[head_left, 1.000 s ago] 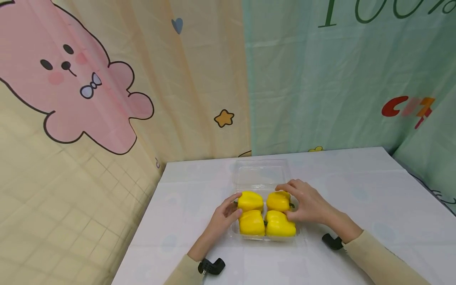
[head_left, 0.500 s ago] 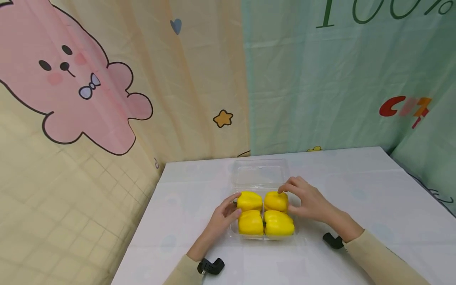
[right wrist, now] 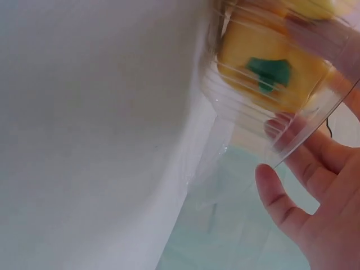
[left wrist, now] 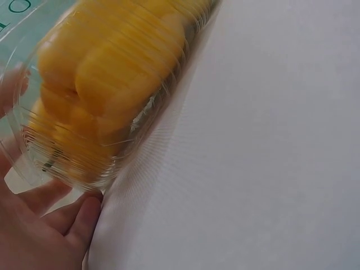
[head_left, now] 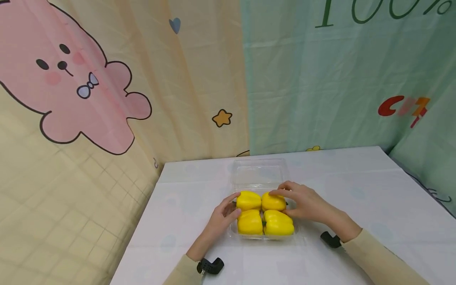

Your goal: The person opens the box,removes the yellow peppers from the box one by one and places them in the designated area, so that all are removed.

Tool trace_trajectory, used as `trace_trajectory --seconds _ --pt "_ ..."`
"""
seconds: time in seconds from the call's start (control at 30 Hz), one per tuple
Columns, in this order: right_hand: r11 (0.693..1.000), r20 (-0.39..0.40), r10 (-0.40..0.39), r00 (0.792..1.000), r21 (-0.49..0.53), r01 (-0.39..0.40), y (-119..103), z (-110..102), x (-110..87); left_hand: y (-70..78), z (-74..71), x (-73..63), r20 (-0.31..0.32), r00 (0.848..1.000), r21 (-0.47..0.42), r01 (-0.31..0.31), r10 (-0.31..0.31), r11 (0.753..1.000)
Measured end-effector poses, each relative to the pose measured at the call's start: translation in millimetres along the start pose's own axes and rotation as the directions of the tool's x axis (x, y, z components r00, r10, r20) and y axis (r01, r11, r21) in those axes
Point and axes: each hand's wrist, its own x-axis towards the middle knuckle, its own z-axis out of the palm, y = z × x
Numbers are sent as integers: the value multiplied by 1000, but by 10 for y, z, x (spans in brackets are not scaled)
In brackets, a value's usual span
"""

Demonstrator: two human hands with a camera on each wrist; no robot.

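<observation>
"Printed curtains hang behind a white table. What's on it?"

"One clear box, its lid folded back toward the curtains. Four yellow peppers sit inside, two by two."

"And the right hand?"

"It has hold of the back right pepper: forefinger laid over the top, thumb at the near right side."

"So the grip is narrow?"

"About as wide as the pepper. From the right wrist, one finger sticks out apart from the others, near the box's clear edge."

"Which way does that pepper's stem face?"

"Right, toward the hand. Its other end meets the back left pepper."

"What about the left hand?"

"Half open at the box's left side, thumb and forefinger well parted, one beside each of the left peppers."

"Touching them?"

"Can't tell. From the left wrist, other fingers are bent near the bottom of the box, right by the table."

"And the front right pepper?"

"In its corner, just below the right thumb, its stem toward the middle."
</observation>
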Motion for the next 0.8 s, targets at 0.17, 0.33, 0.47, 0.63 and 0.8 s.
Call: trace_trajectory --seconds 0.17,0.33,0.47,0.63,0.8 --pt "999 49 31 998 -19 -30 -53 -28 47 12 -12 -11 -6 1000 14 23 -22 1000" --pt "999 107 54 993 -1 -55 -71 -42 98 16 -11 -14 -8 1000 11 18 -18 1000" --pt "998 151 56 987 14 -59 -81 -50 131 0 -10 -14 -7 1000 6 24 -24 1000" --pt "998 170 63 984 20 -67 -98 -46 146 -1 -17 -21 -6 1000 0 17 -17 1000" --pt "997 148 56 987 39 -63 -86 -28 152 0 -22 -15 -1 1000 12 8 -8 1000"
